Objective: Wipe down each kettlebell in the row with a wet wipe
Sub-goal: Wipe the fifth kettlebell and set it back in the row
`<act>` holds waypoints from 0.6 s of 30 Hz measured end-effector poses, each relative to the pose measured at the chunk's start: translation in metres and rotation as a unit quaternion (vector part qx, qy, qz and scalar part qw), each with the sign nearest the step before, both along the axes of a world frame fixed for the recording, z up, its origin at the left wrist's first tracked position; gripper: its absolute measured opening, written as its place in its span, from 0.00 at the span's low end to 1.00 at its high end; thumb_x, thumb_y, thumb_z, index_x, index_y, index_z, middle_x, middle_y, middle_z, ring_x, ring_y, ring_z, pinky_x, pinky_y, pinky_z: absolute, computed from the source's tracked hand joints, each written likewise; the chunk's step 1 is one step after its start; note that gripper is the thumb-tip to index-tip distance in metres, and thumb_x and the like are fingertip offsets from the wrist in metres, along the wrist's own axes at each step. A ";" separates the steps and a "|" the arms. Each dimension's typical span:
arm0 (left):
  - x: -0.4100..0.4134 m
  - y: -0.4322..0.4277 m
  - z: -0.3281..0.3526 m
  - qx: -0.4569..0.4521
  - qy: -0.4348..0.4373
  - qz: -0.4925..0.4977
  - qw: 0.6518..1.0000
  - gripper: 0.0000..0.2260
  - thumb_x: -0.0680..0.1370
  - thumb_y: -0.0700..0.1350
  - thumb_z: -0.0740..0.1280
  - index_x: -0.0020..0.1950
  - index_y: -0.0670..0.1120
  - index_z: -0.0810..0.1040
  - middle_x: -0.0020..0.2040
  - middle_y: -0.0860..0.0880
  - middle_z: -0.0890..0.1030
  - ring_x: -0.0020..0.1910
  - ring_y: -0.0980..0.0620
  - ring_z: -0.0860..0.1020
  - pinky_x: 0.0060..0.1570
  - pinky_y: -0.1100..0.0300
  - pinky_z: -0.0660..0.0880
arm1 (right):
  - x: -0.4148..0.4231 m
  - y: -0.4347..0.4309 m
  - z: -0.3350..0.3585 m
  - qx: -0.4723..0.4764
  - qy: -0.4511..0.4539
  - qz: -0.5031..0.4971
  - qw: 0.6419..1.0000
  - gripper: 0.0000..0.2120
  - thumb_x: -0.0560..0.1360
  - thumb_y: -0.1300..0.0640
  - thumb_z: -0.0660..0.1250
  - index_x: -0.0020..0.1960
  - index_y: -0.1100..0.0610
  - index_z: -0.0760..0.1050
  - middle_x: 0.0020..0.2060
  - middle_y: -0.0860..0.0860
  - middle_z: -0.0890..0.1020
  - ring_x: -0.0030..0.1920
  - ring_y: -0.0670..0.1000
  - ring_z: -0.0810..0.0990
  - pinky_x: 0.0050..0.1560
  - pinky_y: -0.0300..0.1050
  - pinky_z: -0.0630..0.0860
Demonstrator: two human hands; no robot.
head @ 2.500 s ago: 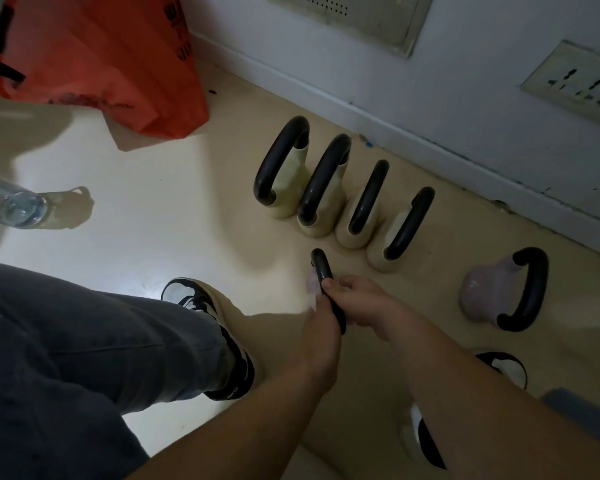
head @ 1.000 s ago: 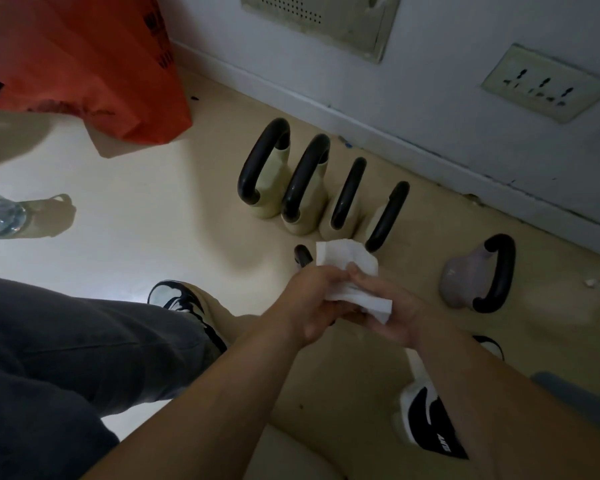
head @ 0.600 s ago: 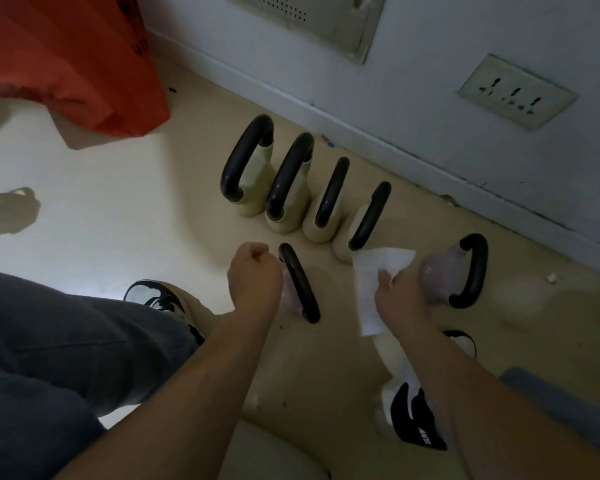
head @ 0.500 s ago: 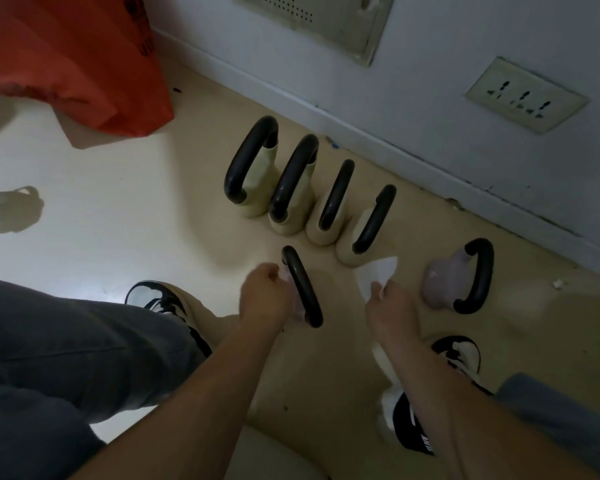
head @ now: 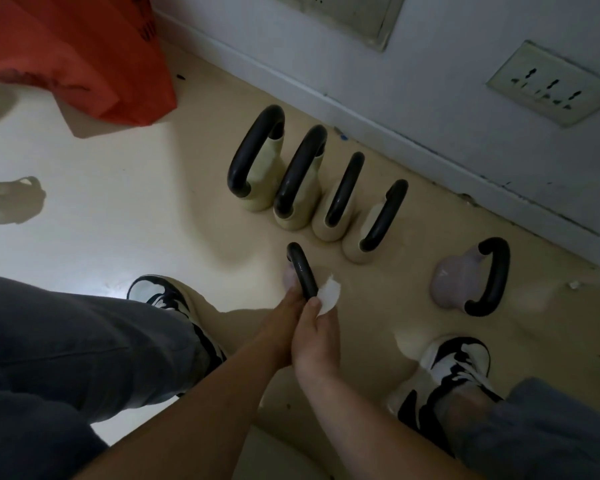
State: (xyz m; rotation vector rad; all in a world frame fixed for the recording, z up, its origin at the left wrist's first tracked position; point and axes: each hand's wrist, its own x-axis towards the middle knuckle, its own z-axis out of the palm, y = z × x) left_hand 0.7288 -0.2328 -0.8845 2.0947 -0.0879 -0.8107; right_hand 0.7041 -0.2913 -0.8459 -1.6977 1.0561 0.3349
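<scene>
Both hands are now meeting again at the pale lilac kettlebell's black loop handle (head: 302,270), just before the cream row: right hand (head: 315,336) pinching the white wet wipe (head: 329,295) against it, left hand (head: 284,318) gripping the handle, so wiping is resuming.

A glossy cream floor (head: 125,188) carries four cream kettlebells (head: 293,188) in a row at center, a lilac kettlebell (head: 459,284) right, an orange bag (head: 77,53) upper left.

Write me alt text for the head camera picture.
Both hands work on a small kettlebell's black handle: the right hand holds a white wipe against it, the left hand beside it. Behind stand four cream kettlebells in a row and one mauve kettlebell.
</scene>
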 end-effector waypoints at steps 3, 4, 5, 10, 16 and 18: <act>-0.002 0.006 -0.013 0.049 0.006 -0.056 0.997 0.33 0.81 0.34 0.60 0.83 0.50 0.53 0.82 0.52 0.54 0.79 0.54 0.59 0.71 0.70 0.58 | 0.022 -0.033 -0.002 0.166 0.135 -0.071 0.974 0.27 0.86 0.40 0.49 0.68 0.59 0.75 0.59 0.55 0.81 0.56 0.52 0.78 0.62 0.46 0.72; -0.001 0.009 -0.013 0.054 0.016 -0.048 0.997 0.36 0.79 0.32 0.59 0.83 0.52 0.51 0.82 0.55 0.52 0.78 0.57 0.57 0.67 0.76 0.56 | 0.029 -0.042 -0.005 0.202 0.145 -0.086 0.965 0.30 0.85 0.38 0.50 0.71 0.60 0.74 0.63 0.57 0.80 0.60 0.55 0.78 0.66 0.49 0.73; -0.001 0.010 -0.018 0.034 0.014 -0.022 0.999 0.36 0.79 0.31 0.58 0.83 0.53 0.51 0.81 0.58 0.50 0.77 0.61 0.55 0.65 0.80 0.54 | 0.034 -0.047 -0.010 0.207 0.144 -0.086 0.964 0.32 0.84 0.36 0.50 0.73 0.59 0.73 0.65 0.58 0.80 0.63 0.58 0.78 0.69 0.53 0.72; -0.007 0.018 -0.027 0.021 -0.014 0.023 0.999 0.21 0.81 0.55 0.66 0.73 0.50 0.74 0.70 0.55 0.73 0.70 0.56 0.71 0.72 0.53 0.68 | 0.019 0.004 0.007 0.067 0.064 -0.039 0.995 0.28 0.84 0.38 0.47 0.64 0.53 0.78 0.54 0.51 0.84 0.54 0.52 0.82 0.58 0.50 0.79; 0.003 0.025 -0.037 -0.020 0.063 0.048 0.997 0.25 0.79 0.48 0.69 0.76 0.53 0.71 0.75 0.49 0.72 0.73 0.47 0.70 0.70 0.52 0.71 | 0.009 0.009 -0.008 0.145 0.058 -0.128 0.979 0.28 0.83 0.37 0.47 0.62 0.54 0.76 0.54 0.51 0.83 0.57 0.52 0.81 0.63 0.49 0.75; 0.007 0.024 -0.022 -0.034 0.098 0.048 0.993 0.27 0.78 0.37 0.63 0.77 0.50 0.69 0.75 0.50 0.71 0.73 0.51 0.70 0.72 0.58 0.68 | 0.015 -0.015 -0.016 0.211 0.134 -0.171 0.953 0.31 0.83 0.35 0.49 0.65 0.59 0.76 0.58 0.56 0.82 0.60 0.58 0.80 0.68 0.53 0.73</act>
